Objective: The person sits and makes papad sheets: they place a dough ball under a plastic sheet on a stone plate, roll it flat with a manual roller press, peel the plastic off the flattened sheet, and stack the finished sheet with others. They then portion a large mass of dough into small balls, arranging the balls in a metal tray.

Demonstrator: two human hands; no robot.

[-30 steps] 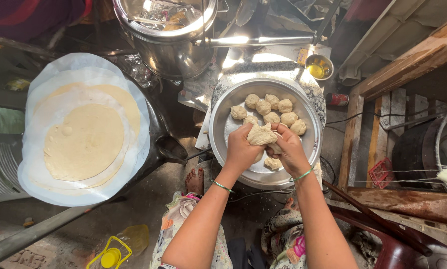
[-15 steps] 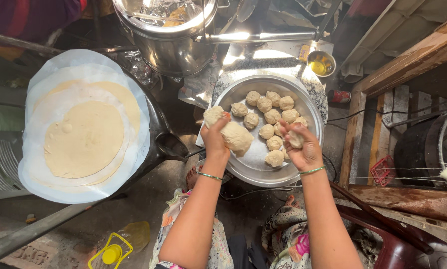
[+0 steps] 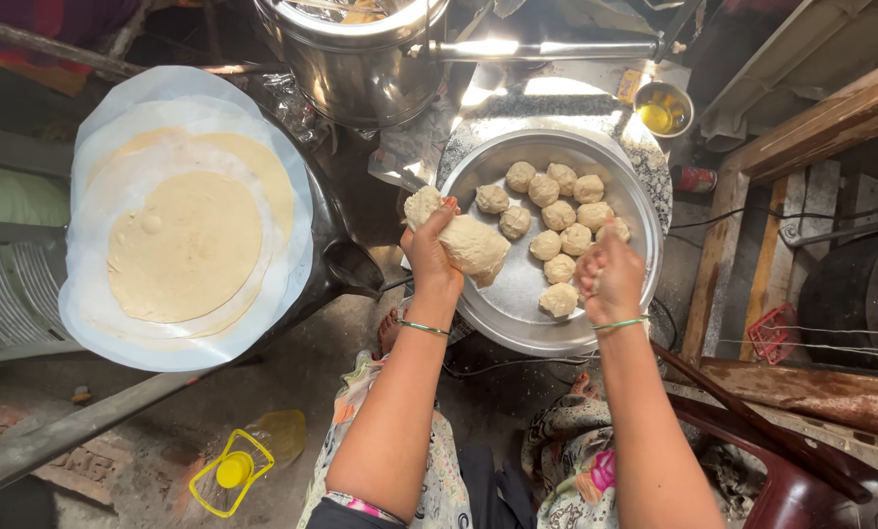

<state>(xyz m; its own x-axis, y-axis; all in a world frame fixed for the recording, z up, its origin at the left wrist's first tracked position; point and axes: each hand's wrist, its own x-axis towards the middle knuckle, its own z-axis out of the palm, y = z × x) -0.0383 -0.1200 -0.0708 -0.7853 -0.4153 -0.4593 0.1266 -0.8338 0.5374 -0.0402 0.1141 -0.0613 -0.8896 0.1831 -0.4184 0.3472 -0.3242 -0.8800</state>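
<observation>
Two bare hands work over a round metal tray (image 3: 517,313) of small, pale dough balls (image 3: 559,215): the left hand (image 3: 431,250) closes around a big soft dough lump (image 3: 470,243) above the tray's left side, the right hand (image 3: 610,274) curls around a small piece. Sticky, stretchy dough could sag and tear off over the rim. Flat rolled rounds (image 3: 184,245) lie stacked well to the left.
</observation>
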